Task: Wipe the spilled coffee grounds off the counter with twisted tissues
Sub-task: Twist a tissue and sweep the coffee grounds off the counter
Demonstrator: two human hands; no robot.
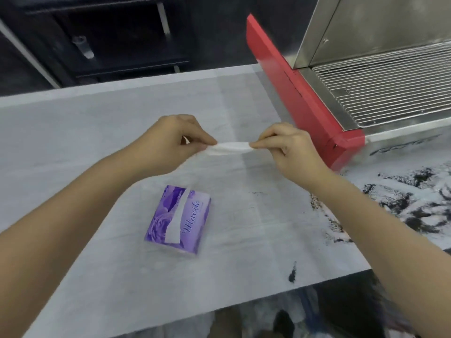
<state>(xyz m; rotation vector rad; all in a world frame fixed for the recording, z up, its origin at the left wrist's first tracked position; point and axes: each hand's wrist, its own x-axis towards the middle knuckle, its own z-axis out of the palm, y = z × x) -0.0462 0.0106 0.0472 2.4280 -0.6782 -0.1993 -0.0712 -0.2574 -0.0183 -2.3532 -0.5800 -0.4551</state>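
Observation:
A white tissue (229, 148) is stretched and twisted between my two hands above the pale counter (97, 132). My left hand (170, 142) pinches its left end and my right hand (288, 147) pinches its right end. Dark coffee grounds (402, 203) are smeared across the counter at the right, beyond my right forearm. A smaller dark smudge (292, 274) lies near the counter's front edge. A purple tissue pack (179, 219) lies flat on the counter below my hands, with a white tissue showing in its slot.
A red and steel coffee machine (305, 103) with a metal drip grate (390, 91) stands at the right rear of the counter. Dark shelving (109, 37) is behind the counter. The counter's front edge runs diagonally at lower right.

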